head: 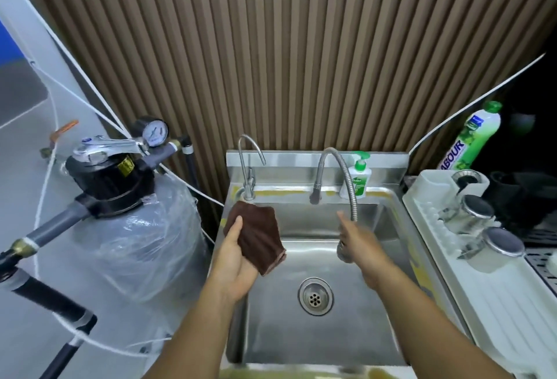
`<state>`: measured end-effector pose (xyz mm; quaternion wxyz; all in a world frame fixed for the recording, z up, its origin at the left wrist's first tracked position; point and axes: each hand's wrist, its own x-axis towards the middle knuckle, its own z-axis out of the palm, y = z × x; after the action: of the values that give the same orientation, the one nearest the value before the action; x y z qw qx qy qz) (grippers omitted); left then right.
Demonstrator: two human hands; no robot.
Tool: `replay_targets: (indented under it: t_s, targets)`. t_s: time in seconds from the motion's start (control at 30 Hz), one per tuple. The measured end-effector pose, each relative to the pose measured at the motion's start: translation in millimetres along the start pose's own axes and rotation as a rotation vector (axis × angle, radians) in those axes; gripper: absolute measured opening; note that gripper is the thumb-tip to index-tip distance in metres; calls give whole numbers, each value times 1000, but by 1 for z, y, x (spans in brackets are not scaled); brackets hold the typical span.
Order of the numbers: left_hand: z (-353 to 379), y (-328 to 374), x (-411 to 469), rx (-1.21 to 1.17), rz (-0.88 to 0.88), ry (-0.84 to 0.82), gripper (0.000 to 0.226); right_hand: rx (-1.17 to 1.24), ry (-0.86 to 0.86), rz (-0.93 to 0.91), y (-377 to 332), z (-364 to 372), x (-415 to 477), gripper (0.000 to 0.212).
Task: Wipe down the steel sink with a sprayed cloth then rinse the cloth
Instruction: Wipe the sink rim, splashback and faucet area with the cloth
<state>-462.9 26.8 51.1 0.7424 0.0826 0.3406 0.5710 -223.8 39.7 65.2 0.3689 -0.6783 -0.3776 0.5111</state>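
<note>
The brown cloth (256, 237) is held above the far-left corner of the steel sink (301, 348), just near of the small gooseneck tap (248, 164). It is soft and ribbed, and folded into a rough pad with a stitched hem at its near edge. The left hand (235, 261) lies palm up beneath it, with the thumb pinning it from above.

The right hand (358, 240) is blurred. As far as we can tell it is curled round the lower end of the flexible tap (346, 179), with the forefinger straight and pointing far. The tap is a ridged metal hose that arches over the basin, and its spray head shows just left of the hand.

The basin is brushed steel, square-walled with rounded corners. We see open floor all round the perforated drain (315, 295), and a raised splashback along the far edge.

A white pump bottle (358, 179) with a green top stands on the far ledge; its label is too blurred for us to read.

To the right, a white ribbed plastic drainer (497, 303) butts against the sink rim and holds steel cups (476, 210). Behind it leans a green bottle (473, 140) on which we read "ABOUR".

To the left, close to the rim, stands a filter tank (135, 243) wrapped in clear plastic. It has a black head and a round pressure gauge (154, 133).

A brown slatted wall (271, 47) closes off the far side.
</note>
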Motion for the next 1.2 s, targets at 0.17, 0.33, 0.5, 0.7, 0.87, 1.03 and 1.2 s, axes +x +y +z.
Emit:
replay_targets:
  t_s: [0.17,0.33,0.5,0.7,0.87,1.03,1.2]
  targets:
    - [17,-6,27,29,-79,57,52,78,220,27,-7,-56,28,62]
    - [34,-17,53,65,-83,93,52,57,304,-21,-24,-103,64,65]
    - [44,-32,88,49,-59,171,57,22,390,-55,-36,-123,103,56]
    - [58,-42,142,13,23,240,46,-237,369,-239,-34,-101,104,41]
    - [76,-36,193,-1,93,418,38,-349,266,-267,-9,-84,127,28]
    - [107,-11,243,115,328,644,26,-444,152,-261,-13,-53,150,26]
    - [107,29,302,397,605,846,56,-490,35,-274,-11,-18,166,47]
